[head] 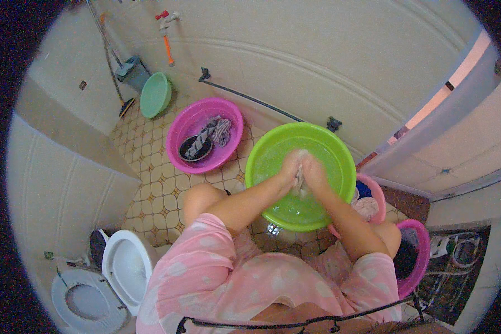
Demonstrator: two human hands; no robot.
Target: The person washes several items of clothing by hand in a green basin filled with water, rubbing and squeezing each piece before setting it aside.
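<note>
A wide lime-green plastic basin (256, 188) with cloudy water stands before me. Over its middle, my left hand (293, 167) and my right hand (314, 169) are pressed together, both closed around a light-coloured wet cloth (300, 181) that hangs down between them. The fingers are blurred, and much of the cloth is hidden in them. To the left, a magenta basin (176, 160) holds a small dark bowl (186, 146) and a twisted striped cloth (221, 131).
A pink basin (378, 194) with clothes is partly behind the green one. Another magenta basin (419, 259) with dark cloth stands lower right. A mint-green basin (154, 96), grey bucket (133, 74) and floor squeegee (127, 107) are upper left, the toilet (89, 302) lower left. A wall tap (164, 25) is above.
</note>
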